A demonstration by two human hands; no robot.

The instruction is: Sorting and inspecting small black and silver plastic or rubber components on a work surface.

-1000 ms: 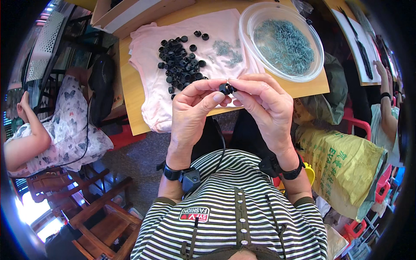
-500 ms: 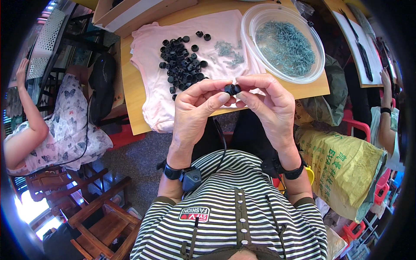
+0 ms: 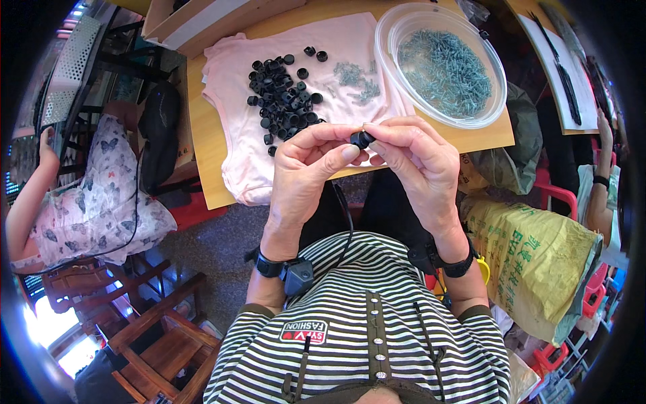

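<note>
A small round black plastic part [image 3: 361, 139] is pinched between both hands above the table's near edge. My left hand [image 3: 304, 165] grips its left side between thumb and forefinger. From the other side my right hand [image 3: 422, 161] holds it with thumb and fingertips; whether it is one piece or two joined cannot be seen. Beyond my left hand, a heap of similar black caps [image 3: 286, 101] lies on a pink cloth [image 3: 235, 135]. A small scatter of grey metal screws [image 3: 348, 74] rests on the cloth, right of the caps.
A clear round plastic tub [image 3: 494, 101] full of screws [image 3: 457, 74] stands at the table's right. A cardboard box [image 3: 222, 23] sits at the far left. Yellow sacks [image 3: 531, 269] lean right of me. Other people sit at both sides; a wooden chair [image 3: 161, 343] stands lower left.
The black part has tilted slightly between my fingers, and my right fingertips have shifted around it. At the left, another person's arm has moved lower.
</note>
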